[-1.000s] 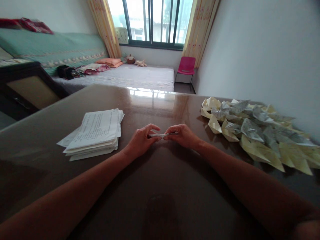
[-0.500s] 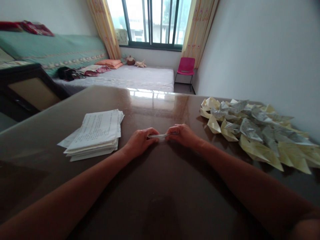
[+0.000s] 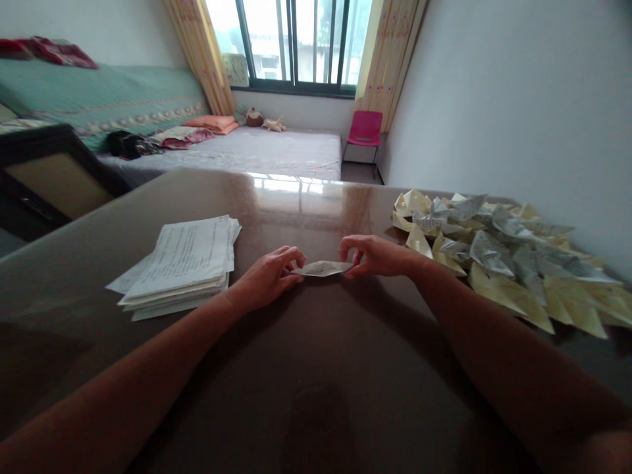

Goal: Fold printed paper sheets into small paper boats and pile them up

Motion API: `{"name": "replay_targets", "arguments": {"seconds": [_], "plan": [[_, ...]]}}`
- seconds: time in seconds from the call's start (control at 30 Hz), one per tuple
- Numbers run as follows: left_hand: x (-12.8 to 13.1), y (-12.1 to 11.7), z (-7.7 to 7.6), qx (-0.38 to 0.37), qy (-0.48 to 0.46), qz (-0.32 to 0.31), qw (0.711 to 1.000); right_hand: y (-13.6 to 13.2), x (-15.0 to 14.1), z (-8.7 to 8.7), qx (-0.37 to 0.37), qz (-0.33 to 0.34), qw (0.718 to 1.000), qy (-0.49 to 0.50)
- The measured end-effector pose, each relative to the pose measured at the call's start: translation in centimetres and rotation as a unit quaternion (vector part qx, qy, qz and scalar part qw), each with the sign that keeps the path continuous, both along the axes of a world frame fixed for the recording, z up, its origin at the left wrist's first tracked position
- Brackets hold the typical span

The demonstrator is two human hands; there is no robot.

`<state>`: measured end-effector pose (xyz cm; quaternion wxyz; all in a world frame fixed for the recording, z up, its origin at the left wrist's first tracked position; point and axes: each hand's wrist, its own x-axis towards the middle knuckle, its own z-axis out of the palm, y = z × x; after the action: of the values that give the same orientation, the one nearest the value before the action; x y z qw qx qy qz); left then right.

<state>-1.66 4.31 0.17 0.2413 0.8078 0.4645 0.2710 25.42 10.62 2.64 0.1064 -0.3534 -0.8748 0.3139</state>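
Observation:
A small folded piece of printed paper [image 3: 322, 268] lies between my two hands at the middle of the glossy brown table [image 3: 316, 368]. My left hand [image 3: 269, 276] pinches its left tip with curled fingers. My right hand [image 3: 376, 255] pinches its right tip, fingers bent. The paper is stretched flat into a narrow boat-like shape just above the tabletop.
A stack of printed sheets [image 3: 180, 263] lies to the left of my hands. A big heap of folded paper boats [image 3: 503, 250] covers the table's right side by the wall. Beyond the table are a bed [image 3: 276, 148], a pink chair [image 3: 364, 131] and a window [image 3: 296, 43].
My hands have drawn apart, the right one shifting right, and the folded paper between them has spread out wider and flatter.

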Motion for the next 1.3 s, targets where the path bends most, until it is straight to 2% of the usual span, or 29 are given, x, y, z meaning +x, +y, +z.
{"name": "replay_targets", "arguments": {"seconds": [0.1,0.3,0.47,0.63,0.73,0.83,1.03,1.3], "plan": [[-0.3,0.3,-0.1,0.012,0.003,-0.002,1.000,0.1,0.1,-0.1,0.013,0.009,1.000,-0.008],[-0.8,0.9,-0.6,0.016,0.019,0.028,0.999,0.2,-0.3,-0.4,0.101,-0.009,0.995,0.019],[-0.8,1.1,-0.8,0.057,0.044,0.034,0.997,0.4,-0.6,-1.0,0.166,-0.002,0.986,0.002],[0.0,0.4,-1.0,0.090,0.049,-0.018,0.995,0.1,-1.2,-1.4,0.191,0.045,0.980,0.020],[0.5,-0.1,-1.0,0.093,0.049,-0.034,0.994,-0.3,-1.4,-1.2,0.185,0.040,0.982,0.006],[0.8,-0.3,-1.0,0.089,0.055,-0.033,0.994,-0.6,-1.4,-0.9,0.181,0.023,0.983,-0.020],[0.8,-0.4,-1.0,0.090,0.060,-0.034,0.994,-1.2,-2.3,-1.1,0.225,-0.020,0.974,0.000],[1.2,-0.8,-0.6,0.098,0.081,0.004,0.992,-2.4,-3.1,-0.6,0.313,0.030,0.949,-0.027]]}}
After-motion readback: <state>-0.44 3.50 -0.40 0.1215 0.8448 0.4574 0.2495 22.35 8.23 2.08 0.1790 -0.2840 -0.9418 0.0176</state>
